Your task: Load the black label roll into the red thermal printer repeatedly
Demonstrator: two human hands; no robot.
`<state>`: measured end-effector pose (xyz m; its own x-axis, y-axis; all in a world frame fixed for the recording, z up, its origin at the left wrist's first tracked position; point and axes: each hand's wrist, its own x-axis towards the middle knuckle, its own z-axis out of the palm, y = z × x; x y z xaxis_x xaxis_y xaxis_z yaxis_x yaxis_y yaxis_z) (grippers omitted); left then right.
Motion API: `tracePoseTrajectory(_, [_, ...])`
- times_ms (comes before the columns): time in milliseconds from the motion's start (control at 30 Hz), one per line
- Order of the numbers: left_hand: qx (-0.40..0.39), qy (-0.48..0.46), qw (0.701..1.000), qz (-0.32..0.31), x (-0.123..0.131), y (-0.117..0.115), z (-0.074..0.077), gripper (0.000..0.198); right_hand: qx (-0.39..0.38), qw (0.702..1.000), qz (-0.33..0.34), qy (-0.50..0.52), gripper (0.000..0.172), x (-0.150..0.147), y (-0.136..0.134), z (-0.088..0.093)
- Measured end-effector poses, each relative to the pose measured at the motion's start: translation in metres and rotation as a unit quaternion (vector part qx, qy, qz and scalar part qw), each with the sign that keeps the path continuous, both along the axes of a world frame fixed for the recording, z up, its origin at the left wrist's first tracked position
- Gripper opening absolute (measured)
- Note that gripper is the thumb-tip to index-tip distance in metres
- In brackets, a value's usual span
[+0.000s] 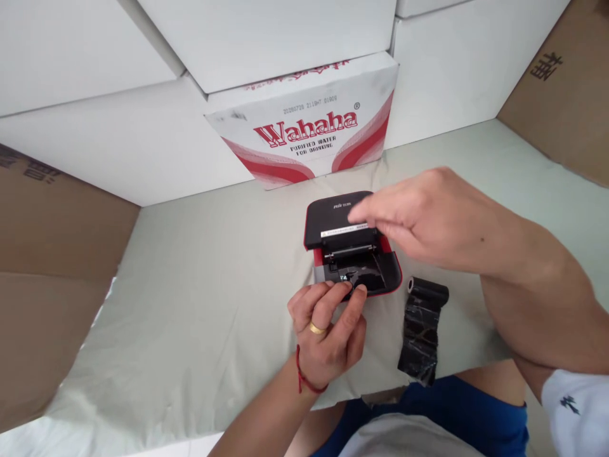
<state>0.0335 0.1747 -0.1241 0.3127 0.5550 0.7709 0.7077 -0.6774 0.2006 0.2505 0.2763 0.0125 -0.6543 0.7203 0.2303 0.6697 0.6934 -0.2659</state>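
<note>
A small black and red printer [327,219] lies on the cloth with its lid raised, baring a roller [351,252] and a compartment. Black film [368,273] shows inside. At the printer's near edge, my left hand [330,317] pinches the edge of this film between thumb and fingers. My right hand [409,212] reaches over the lid from the right, fingers stretched out and held together, fingertips at the lid's surface; whether they press on it I cannot tell. To the right, a roll of black film [431,292] has a crinkled length hanging toward me.
Behind the printer stands a white and red Wahaha water carton [309,136] against large white boxes [295,38]. Brown cardboard [52,285] borders the left side, with more cardboard [566,95] at the right. A pale green cloth [190,304] covers the surface.
</note>
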Motion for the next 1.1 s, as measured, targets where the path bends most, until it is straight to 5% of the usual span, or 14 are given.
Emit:
tracePoseTrajectory(233, [-0.018,-0.016,1.0,-0.006,0.0,-0.002,0.002,0.037,-0.047,0.986,0.093,-0.132,0.026,-0.001,-0.008,-0.006])
tracePoseTrajectory(367, [-0.022,-0.029,0.999,-0.006,0.001,-0.001,0.0,0.04,-0.01,0.974,0.095,-0.206,0.021,-0.016,-0.019,-0.002])
tracePoseTrajectory(533, [-0.015,-0.041,0.999,-0.003,0.001,0.001,-0.003,0.043,-0.065,0.949,0.098,-0.293,0.022,-0.037,-0.026,0.01])
tracePoseTrajectory(767, [0.0,-0.006,1.0,0.004,-0.001,0.003,-0.003,0.057,-0.061,0.982,0.008,-0.18,0.021,-0.026,-0.01,0.006])
tracePoseTrajectory(1100, [0.014,0.021,0.999,0.03,0.003,0.0,-0.004,0.062,-0.051,0.997,-0.027,-0.058,0.026,0.006,-0.007,0.013])
